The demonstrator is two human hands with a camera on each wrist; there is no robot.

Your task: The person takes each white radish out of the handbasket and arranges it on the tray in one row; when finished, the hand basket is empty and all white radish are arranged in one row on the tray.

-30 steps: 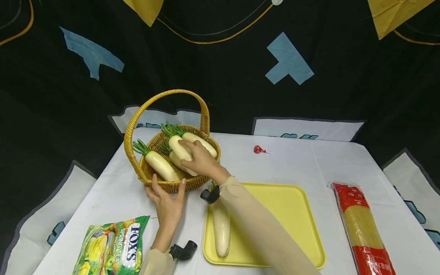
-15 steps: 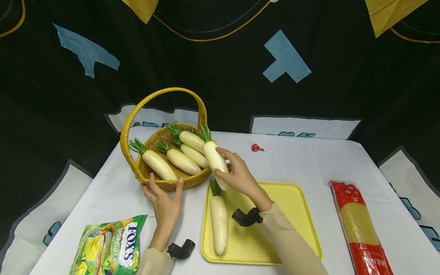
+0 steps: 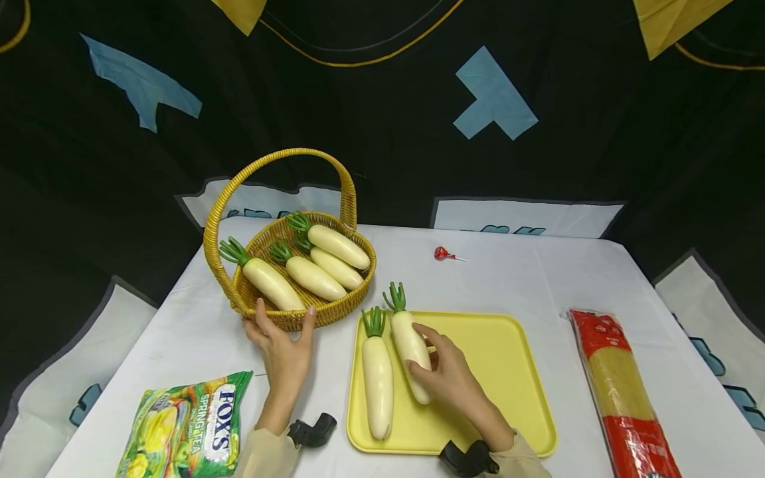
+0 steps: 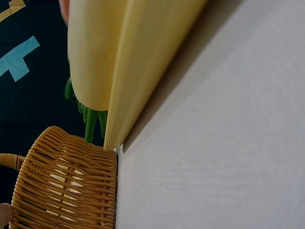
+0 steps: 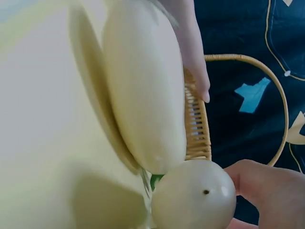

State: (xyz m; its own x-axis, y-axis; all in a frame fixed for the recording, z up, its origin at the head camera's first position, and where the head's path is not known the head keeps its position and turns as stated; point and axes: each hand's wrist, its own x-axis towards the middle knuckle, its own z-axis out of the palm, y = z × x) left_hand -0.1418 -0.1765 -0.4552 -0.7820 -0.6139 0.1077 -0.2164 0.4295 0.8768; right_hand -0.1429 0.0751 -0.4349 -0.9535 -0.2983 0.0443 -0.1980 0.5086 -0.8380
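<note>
My right hand (image 3: pixel 445 372) grips a white radish (image 3: pixel 411 345) with green leaf stubs, thumb and fingers on opposite sides of it. The radish is close over the left part of the yellow tray (image 3: pixel 478 385); its round end shows large in the right wrist view. A second white radish (image 3: pixel 378 385) lies on the tray along its left side. My left hand (image 3: pixel 283 358) rests against the near side of the wicker basket (image 3: pixel 335 312), thumb and fingers spread with tips at the rim. Several white radishes, such as one radish (image 3: pixel 271 282) at the left, lie inside.
A bag of Fox's candy (image 3: pixel 185 425) lies at the front left. At the right lies a red and yellow plastic packet (image 3: pixel 621 392). A red lollipop (image 3: pixel 442 253) sits behind the tray. The basket's tall handle (image 3: pixel 287 154) arches over it, before a dark curtain (image 3: pixel 388 133).
The right hand has taken one radish out of the basket and brought it right and toward me, down to the tray beside the other radish. The left hand stays at the basket.
</note>
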